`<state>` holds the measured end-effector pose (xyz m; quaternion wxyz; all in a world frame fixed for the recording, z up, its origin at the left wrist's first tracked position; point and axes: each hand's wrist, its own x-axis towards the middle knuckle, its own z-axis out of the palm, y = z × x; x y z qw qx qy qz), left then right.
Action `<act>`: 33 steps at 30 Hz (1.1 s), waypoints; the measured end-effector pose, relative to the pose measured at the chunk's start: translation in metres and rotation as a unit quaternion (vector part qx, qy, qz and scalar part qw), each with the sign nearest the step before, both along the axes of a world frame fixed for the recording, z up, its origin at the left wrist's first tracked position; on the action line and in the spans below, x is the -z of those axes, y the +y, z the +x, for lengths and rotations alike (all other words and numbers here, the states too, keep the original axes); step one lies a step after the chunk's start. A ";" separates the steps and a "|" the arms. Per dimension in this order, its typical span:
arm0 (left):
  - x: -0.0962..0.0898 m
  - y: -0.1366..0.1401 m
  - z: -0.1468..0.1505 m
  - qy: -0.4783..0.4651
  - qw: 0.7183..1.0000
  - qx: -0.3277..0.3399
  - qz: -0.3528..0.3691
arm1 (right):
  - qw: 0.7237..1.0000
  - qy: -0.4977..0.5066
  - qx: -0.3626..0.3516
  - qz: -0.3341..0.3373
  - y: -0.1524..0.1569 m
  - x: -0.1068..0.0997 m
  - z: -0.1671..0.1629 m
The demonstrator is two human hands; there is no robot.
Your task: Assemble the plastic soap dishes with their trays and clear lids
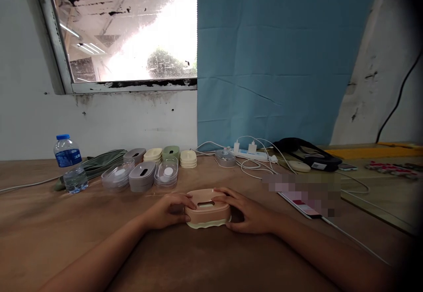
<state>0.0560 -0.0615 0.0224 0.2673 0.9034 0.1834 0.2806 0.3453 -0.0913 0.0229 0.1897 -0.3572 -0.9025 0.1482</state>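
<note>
A pink oval plastic box [207, 215] with a slot in its top stands on the brown table [158, 256] in front of me. A pale cream, wavy-edged part shows beneath its pink body. My left hand [170, 210] grips the box's left side, thumb low and fingers on the top edge. On the opposite side my right hand [246, 212] holds it the same way, fingers over the rim and thumb near the base. What lies inside the box is hidden; only the dark slot shows.
Behind are a grey slotted box [142, 177], clear lidded containers [166, 173], a green box [171, 151] and cream pieces [188, 159]. A water bottle [70, 164] stands left. At right lie a phone [302, 206], a power strip [253, 153], cables and a black strap [306, 151].
</note>
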 end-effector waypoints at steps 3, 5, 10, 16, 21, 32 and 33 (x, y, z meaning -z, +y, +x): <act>-0.003 -0.002 0.000 0.020 0.999 -0.009 0.025 | 1.000 -0.001 0.001 -0.004 0.000 0.000 0.001; -0.006 -0.004 0.000 0.032 0.999 -0.012 0.041 | 1.000 0.000 0.000 -0.007 0.000 0.000 0.001; -0.010 -0.007 0.001 0.045 0.996 -0.017 0.070 | 1.000 -0.002 -0.001 -0.011 -0.001 -0.002 0.001; -0.011 -0.007 0.001 0.056 0.995 -0.016 0.083 | 1.000 -0.002 -0.003 -0.006 -0.001 -0.004 0.001; -0.013 -0.009 0.001 0.069 0.993 -0.012 0.094 | 1.000 0.003 -0.007 -0.008 -0.001 -0.006 0.001; -0.011 -0.010 0.000 0.093 0.988 0.006 0.123 | 0.998 -0.054 -0.019 -0.031 -0.004 -0.009 0.004; -0.011 -0.010 -0.002 0.094 0.986 0.002 0.135 | 0.998 -0.051 -0.021 -0.030 -0.004 -0.008 0.004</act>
